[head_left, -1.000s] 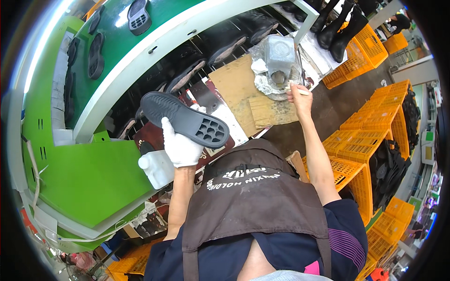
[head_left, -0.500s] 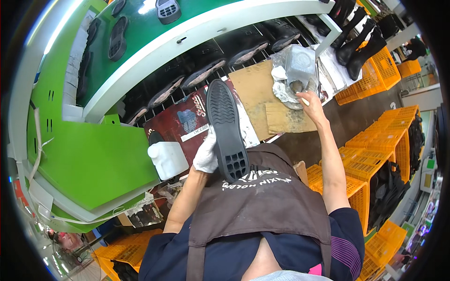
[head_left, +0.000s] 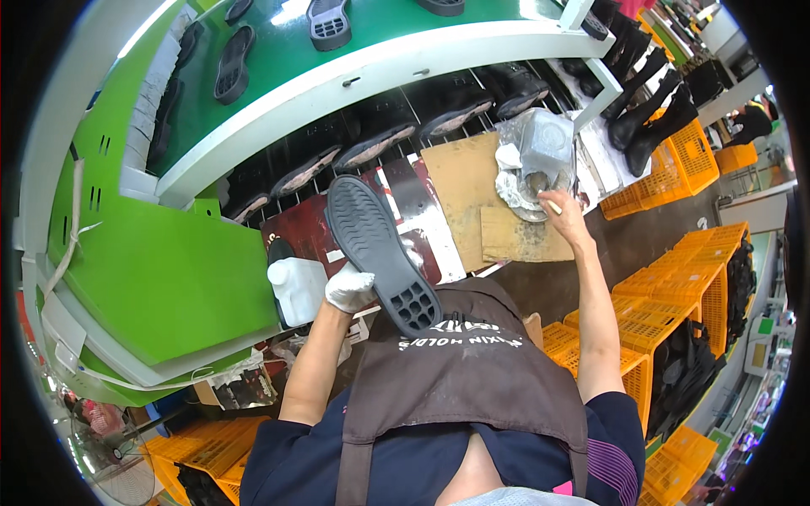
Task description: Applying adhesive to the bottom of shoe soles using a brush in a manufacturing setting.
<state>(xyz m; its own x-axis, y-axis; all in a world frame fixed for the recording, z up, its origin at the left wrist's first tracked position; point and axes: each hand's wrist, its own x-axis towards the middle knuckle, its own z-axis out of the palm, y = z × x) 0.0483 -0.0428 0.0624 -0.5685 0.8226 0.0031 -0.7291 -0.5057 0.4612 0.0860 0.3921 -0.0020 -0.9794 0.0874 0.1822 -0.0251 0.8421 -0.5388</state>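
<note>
My left hand [head_left: 348,289], in a white glove, is closed around the edge of a black shoe sole [head_left: 380,249]. The sole's ribbed tread faces up, and its grid-patterned heel end lies over my apron. Bare, my right hand [head_left: 567,221] grips a pale-handled brush [head_left: 553,206] at the mouth of a cloudy plastic container [head_left: 547,143]. The brush's head is hard to make out there. Crumpled whitish wrapping [head_left: 510,173] surrounds the container. Beneath my right hand lies a stained cardboard piece [head_left: 519,234].
Black boots [head_left: 375,139] line a rack under the white rail [head_left: 380,63]. More soles [head_left: 329,24] sit on the green belt beyond. A white jug [head_left: 297,289] stands left of my left hand. Orange crates [head_left: 658,295] stand at the right.
The sole has swung: its toe end tilts left and its tread is turned more toward me. My left hand has shifted left and down. My right hand stays at the container. Soles on the belt moved right.
</note>
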